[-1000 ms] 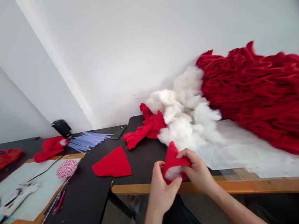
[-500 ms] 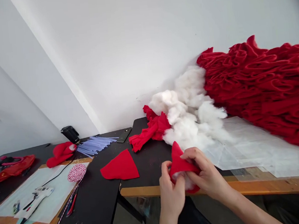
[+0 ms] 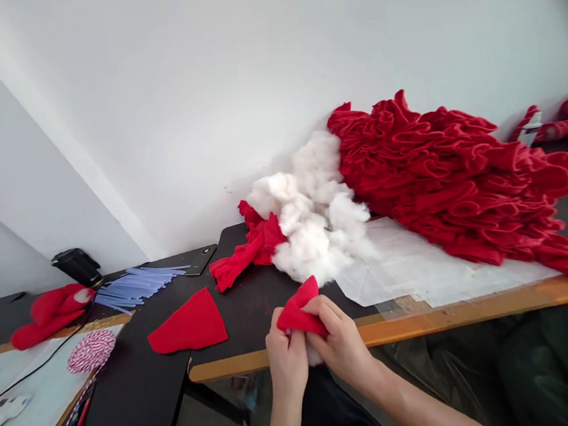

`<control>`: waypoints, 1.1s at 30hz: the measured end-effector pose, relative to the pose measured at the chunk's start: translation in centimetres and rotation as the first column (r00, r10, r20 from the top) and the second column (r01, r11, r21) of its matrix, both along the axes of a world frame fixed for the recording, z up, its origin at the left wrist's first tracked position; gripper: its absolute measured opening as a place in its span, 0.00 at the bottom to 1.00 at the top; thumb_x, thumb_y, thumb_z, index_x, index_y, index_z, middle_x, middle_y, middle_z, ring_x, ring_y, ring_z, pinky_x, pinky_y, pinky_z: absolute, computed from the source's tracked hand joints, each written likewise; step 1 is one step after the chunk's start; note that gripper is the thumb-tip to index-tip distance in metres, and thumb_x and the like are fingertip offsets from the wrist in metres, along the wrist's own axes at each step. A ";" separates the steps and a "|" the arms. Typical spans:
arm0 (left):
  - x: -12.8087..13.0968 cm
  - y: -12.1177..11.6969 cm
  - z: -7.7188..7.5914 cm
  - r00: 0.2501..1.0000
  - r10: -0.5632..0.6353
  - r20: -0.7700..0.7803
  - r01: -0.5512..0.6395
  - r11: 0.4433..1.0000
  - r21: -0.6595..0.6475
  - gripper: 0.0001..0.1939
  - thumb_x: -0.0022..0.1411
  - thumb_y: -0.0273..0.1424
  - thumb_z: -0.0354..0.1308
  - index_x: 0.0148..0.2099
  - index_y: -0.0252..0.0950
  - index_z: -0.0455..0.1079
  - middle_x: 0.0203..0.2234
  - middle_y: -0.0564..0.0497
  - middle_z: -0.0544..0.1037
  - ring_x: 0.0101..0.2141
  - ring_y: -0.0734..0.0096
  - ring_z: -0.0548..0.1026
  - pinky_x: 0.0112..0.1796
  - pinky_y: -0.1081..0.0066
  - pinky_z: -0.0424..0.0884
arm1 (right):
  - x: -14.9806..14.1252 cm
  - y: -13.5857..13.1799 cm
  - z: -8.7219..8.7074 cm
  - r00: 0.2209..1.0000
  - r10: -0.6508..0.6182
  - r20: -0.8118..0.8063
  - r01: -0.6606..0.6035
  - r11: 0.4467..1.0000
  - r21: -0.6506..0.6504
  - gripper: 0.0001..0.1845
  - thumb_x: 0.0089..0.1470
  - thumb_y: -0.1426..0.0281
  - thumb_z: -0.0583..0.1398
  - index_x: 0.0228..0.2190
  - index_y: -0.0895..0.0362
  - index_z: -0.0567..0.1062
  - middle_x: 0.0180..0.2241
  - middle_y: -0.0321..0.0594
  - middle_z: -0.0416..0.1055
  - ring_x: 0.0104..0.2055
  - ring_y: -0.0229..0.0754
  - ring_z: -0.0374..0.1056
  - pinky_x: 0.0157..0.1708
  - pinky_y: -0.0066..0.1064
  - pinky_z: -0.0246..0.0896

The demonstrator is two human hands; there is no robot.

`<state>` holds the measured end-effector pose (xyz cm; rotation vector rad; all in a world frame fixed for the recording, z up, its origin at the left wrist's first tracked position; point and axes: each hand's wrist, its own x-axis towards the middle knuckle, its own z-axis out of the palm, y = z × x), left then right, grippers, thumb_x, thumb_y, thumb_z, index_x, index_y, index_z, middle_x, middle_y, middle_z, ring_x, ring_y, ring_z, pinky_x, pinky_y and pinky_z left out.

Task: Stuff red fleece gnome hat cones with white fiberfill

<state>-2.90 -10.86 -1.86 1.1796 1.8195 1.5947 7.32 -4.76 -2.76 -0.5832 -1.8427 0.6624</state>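
Observation:
Over the table's front edge I hold a pointed red felt hat [image 3: 298, 307], its tip turned up and away from me. My left hand [image 3: 286, 357] is closed on its left side, thumb at the lower opening. Closed on the right side is my right hand [image 3: 340, 338], fingers on the cloth. A bit of white stuffing [image 3: 313, 356] shows below the hat between the hands. Just beyond lies a heap of white stuffing [image 3: 309, 217]. To the left a flat red felt piece [image 3: 189, 322] lies on the black table.
A large pile of red felt pieces [image 3: 441, 178] sits on plastic sheeting [image 3: 400, 269] at right. Crumpled red cloth [image 3: 250, 246], a phone [image 3: 201, 260], lilac strips [image 3: 140, 285], a coil of red-white cord [image 3: 91, 351] and a glue gun [image 3: 2, 411] lie leftward.
The view has swung to the right, so the table things sit further left. Both hands still grip the hat; its opening now faces down more, hiding most of the stuffing inside.

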 end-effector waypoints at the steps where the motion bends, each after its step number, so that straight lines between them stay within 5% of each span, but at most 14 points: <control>1: 0.0 0.2 -0.2 0.997 0.061 -0.047 -0.062 0.998 -0.025 0.06 0.58 0.34 0.50 0.29 0.40 0.61 0.19 0.56 0.66 0.23 0.69 0.65 0.27 0.74 0.57 | 0.0 0.3 -0.2 0.999 -0.047 -0.004 0.047 0.999 -0.006 0.12 0.43 0.80 0.52 0.31 0.55 0.67 0.30 0.38 0.68 0.33 0.41 0.66 0.33 0.30 0.63; 5: 0.2 0.3 -0.3 0.969 0.163 -0.184 -0.182 0.979 -0.089 0.02 0.56 0.30 0.50 0.31 0.42 0.62 0.19 0.55 0.68 0.22 0.67 0.66 0.26 0.73 0.55 | 0.4 1.7 -0.4 0.983 -0.184 -0.010 0.183 0.982 -0.042 0.16 0.37 0.82 0.51 0.31 0.56 0.67 0.29 0.38 0.67 0.31 0.41 0.65 0.31 0.30 0.62; 8: 0.4 0.1 0.3 0.974 0.130 -0.187 -0.141 0.989 -0.045 0.08 0.54 0.31 0.53 0.38 0.43 0.64 0.27 0.52 0.74 0.27 0.63 0.71 0.29 0.72 0.59 | 0.6 1.7 -0.5 0.996 -0.076 -0.041 0.077 0.997 0.019 0.16 0.40 0.82 0.52 0.33 0.55 0.67 0.31 0.38 0.66 0.33 0.41 0.64 0.32 0.30 0.62; 12: 0.7 0.1 0.3 0.951 0.228 -0.210 -0.232 0.973 0.006 0.12 0.51 0.29 0.56 0.41 0.42 0.66 0.30 0.48 0.76 0.31 0.58 0.73 0.32 0.69 0.62 | 0.6 1.4 -0.5 0.998 0.006 -0.058 -0.004 0.999 0.039 0.17 0.42 0.81 0.52 0.35 0.55 0.68 0.33 0.39 0.66 0.35 0.42 0.65 0.34 0.31 0.62; 14: 0.8 0.0 0.0 0.978 0.175 -0.111 -0.174 0.985 0.016 0.13 0.50 0.29 0.58 0.41 0.41 0.67 0.32 0.47 0.76 0.33 0.58 0.74 0.34 0.68 0.64 | 0.8 1.9 -0.3 0.996 -0.045 -0.073 0.045 0.999 -0.011 0.18 0.40 0.82 0.51 0.34 0.55 0.69 0.32 0.39 0.67 0.35 0.42 0.65 0.35 0.32 0.62; 16: 0.8 -0.1 -0.3 0.986 0.024 0.167 -0.033 0.998 0.047 0.20 0.50 0.34 0.61 0.46 0.41 0.64 0.37 0.46 0.76 0.37 0.59 0.74 0.36 0.66 0.67 | 1.2 2.5 0.1 0.991 -0.089 -0.100 0.079 0.992 -0.102 0.17 0.39 0.81 0.51 0.32 0.56 0.70 0.30 0.38 0.68 0.34 0.42 0.65 0.35 0.32 0.62; 18: 0.7 -0.1 -0.4 0.827 -0.142 0.544 0.086 0.988 0.128 0.26 0.51 0.44 0.60 0.50 0.39 0.62 0.43 0.43 0.74 0.42 0.58 0.73 0.39 0.64 0.69 | 1.6 2.9 0.6 0.989 -0.061 -0.132 0.033 0.979 -0.201 0.14 0.41 0.79 0.51 0.31 0.56 0.69 0.29 0.37 0.69 0.32 0.41 0.66 0.33 0.31 0.62; 20: 0.7 0.2 -0.2 0.533 -0.264 0.804 0.143 0.964 0.222 0.30 0.53 0.52 0.54 0.50 0.35 0.64 0.44 0.40 0.74 0.44 0.56 0.73 0.41 0.60 0.69 | 1.7 2.9 1.0 0.991 0.036 -0.131 -0.069 0.964 -0.255 0.13 0.44 0.78 0.51 0.32 0.56 0.70 0.30 0.37 0.69 0.33 0.41 0.67 0.32 0.31 0.63; 22: 0.7 1.1 0.1 0.284 -0.309 0.908 0.139 0.950 0.280 0.29 0.55 0.52 0.52 0.44 0.31 0.69 0.40 0.39 0.76 0.41 0.57 0.74 0.43 0.60 0.68 | 1.7 2.3 0.9 0.992 0.107 -0.073 -0.121 0.967 -0.225 0.13 0.47 0.78 0.52 0.35 0.56 0.71 0.33 0.39 0.70 0.36 0.42 0.67 0.36 0.33 0.64; 25: 0.6 2.6 0.5 0.131 -0.249 0.960 0.021 0.968 0.248 0.19 0.58 0.43 0.55 0.36 0.29 0.71 0.31 0.43 0.78 0.33 0.64 0.76 0.41 0.65 0.70 | 1.7 0.7 0.3 0.996 -0.067 -0.051 0.063 0.995 -0.081 0.13 0.52 0.75 0.55 0.41 0.55 0.70 0.40 0.43 0.66 0.41 0.44 0.66 0.42 0.37 0.63; 27: 0.6 3.2 0.6 0.118 -0.212 0.970 -0.047 0.975 0.218 0.18 0.58 0.41 0.55 0.35 0.29 0.71 0.29 0.43 0.78 0.30 0.66 0.76 0.38 0.66 0.71 | 1.8 -0.4 -0.2 0.988 -0.138 -0.073 0.138 0.990 -0.007 0.12 0.55 0.74 0.54 0.42 0.53 0.70 0.40 0.44 0.64 0.41 0.44 0.65 0.41 0.36 0.64; 29: 1.0 3.4 0.5 0.130 -0.204 0.970 -0.041 0.977 0.210 0.20 0.57 0.44 0.56 0.35 0.29 0.70 0.28 0.43 0.78 0.29 0.65 0.76 0.36 0.66 0.72 | 1.7 -1.2 -0.4 0.999 -0.035 -0.039 0.036 0.999 0.019 0.12 0.56 0.74 0.54 0.42 0.52 0.71 0.40 0.44 0.64 0.41 0.44 0.66 0.40 0.34 0.66; 33: 2.1 3.1 0.2 0.313 -0.241 0.919 -0.116 0.950 0.288 0.19 0.50 0.36 0.65 0.43 0.35 0.67 0.31 0.49 0.78 0.30 0.68 0.77 0.38 0.67 0.72 | 1.0 -1.2 -0.3 0.986 0.140 -0.092 -0.153 0.977 -0.152 0.14 0.55 0.75 0.54 0.43 0.52 0.71 0.44 0.45 0.64 0.45 0.45 0.66 0.41 0.34 0.67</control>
